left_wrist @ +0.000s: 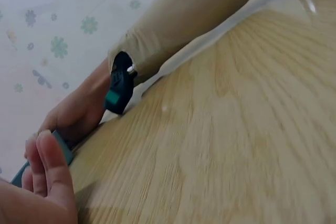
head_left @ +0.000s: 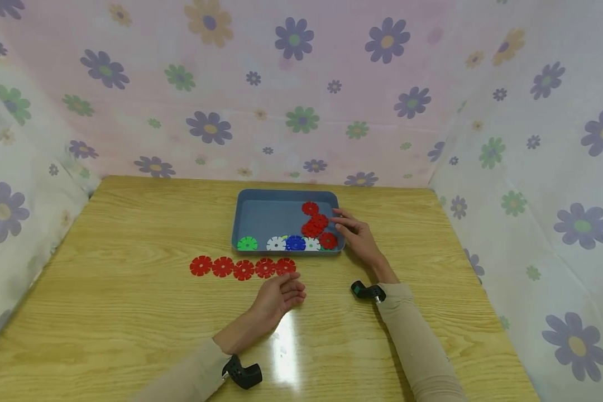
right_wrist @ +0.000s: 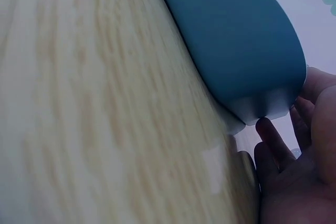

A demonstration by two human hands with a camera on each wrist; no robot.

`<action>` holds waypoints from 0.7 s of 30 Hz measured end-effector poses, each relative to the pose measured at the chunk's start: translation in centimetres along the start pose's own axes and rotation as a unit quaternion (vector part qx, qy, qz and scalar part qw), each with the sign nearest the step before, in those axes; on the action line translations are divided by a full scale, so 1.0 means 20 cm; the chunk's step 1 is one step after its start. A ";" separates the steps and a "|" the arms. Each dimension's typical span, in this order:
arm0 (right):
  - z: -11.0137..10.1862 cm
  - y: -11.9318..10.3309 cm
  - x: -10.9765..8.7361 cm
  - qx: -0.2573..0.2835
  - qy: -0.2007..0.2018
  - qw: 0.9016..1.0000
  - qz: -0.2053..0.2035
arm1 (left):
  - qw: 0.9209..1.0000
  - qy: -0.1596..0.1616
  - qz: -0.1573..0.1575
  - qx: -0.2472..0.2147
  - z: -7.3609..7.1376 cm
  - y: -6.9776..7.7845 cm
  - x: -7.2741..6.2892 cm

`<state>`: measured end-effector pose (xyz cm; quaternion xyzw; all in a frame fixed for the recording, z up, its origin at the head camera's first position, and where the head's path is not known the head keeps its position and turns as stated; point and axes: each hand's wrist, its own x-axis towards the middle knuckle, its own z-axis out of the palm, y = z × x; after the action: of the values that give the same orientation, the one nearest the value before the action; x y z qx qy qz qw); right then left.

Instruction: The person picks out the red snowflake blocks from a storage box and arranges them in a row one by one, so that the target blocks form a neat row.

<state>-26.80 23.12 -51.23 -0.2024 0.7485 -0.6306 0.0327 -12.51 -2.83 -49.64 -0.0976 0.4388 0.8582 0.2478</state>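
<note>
Several red notched plastic discs (head_left: pixel 243 270) lie in a row on the table, in front of the blue-grey tray (head_left: pixel 271 215). My left hand (head_left: pixel 278 298) is beside the right end of that row, its fingers loosely bent and nothing visible in them. Its thumb tip is close to the last red disc (head_left: pixel 285 265); whether they touch I cannot tell. At the tray's right rim is my right hand (head_left: pixel 359 237), with fingers reaching over the edge near a cluster of red discs (head_left: pixel 314 226). In the right wrist view, its fingers surround the tray's corner (right_wrist: pixel 262 93).
Along the tray's front wall lie a green disc (head_left: pixel 247 243), white discs (head_left: pixel 276 244) and a blue disc (head_left: pixel 295 243), with a bit of yellow behind. A wooden table (head_left: pixel 130 312) carries everything. Flower-patterned cloth (head_left: pixel 251 106) rises behind and at both sides.
</note>
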 end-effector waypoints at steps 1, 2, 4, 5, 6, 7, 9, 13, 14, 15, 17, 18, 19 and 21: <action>0.00 0.00 0.00 0.001 -0.001 1.000 0.000 | 1.000 -0.011 -0.005 0.002 -0.01 0.02 -0.01; 0.00 0.00 0.01 0.001 -0.003 1.000 0.000 | 1.000 -0.023 -0.010 0.003 -0.03 0.04 -0.01; -0.01 0.01 0.01 0.001 -0.006 1.000 -0.001 | 0.999 -0.052 -0.010 0.010 -0.06 0.08 -0.03; -0.01 0.01 0.01 0.002 -0.007 1.000 -0.001 | 0.998 -0.069 -0.007 0.015 -0.08 0.11 -0.04; -0.01 0.01 0.01 0.001 -0.007 1.000 -0.001 | 0.996 -0.084 -0.002 0.019 -0.10 0.14 -0.04; -0.01 0.00 0.01 -0.001 -0.007 1.000 -0.001 | 0.995 -0.098 0.006 0.022 -0.12 0.17 -0.05; -0.02 0.00 0.01 -0.004 -0.008 1.000 -0.002 | 0.992 -0.122 0.023 0.029 -0.16 0.24 -0.06; -0.02 -0.01 0.01 -0.012 -0.010 1.000 -0.005 | 0.987 -0.145 0.059 0.039 -0.24 0.39 -0.08; -0.03 -0.01 0.01 -0.013 -0.009 1.000 -0.005 | 0.986 -0.148 0.068 0.043 -0.27 0.42 -0.08; -0.03 -0.01 0.01 -0.014 -0.007 1.000 -0.002 | 0.985 -0.150 0.076 0.048 -0.29 0.46 -0.09; -0.03 -0.02 0.01 -0.012 -0.001 1.000 0.004 | 0.982 -0.153 0.097 0.058 -0.34 0.53 -0.10; -0.03 -0.03 0.01 -0.012 0.004 1.000 0.009 | 0.981 -0.153 0.107 0.060 -0.36 0.56 -0.10; -0.04 -0.04 0.02 -0.012 0.008 1.000 0.014 | 0.980 -0.150 0.116 0.063 -0.39 0.59 -0.10; -0.04 -0.06 0.01 -0.009 0.019 0.999 0.024 | 0.978 -0.140 0.134 0.073 -0.45 0.64 -0.09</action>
<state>-26.98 23.58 -49.92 -0.1725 0.7595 -0.6264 0.0323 -17.92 -16.92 -45.25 0.1015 0.4708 0.8543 0.1955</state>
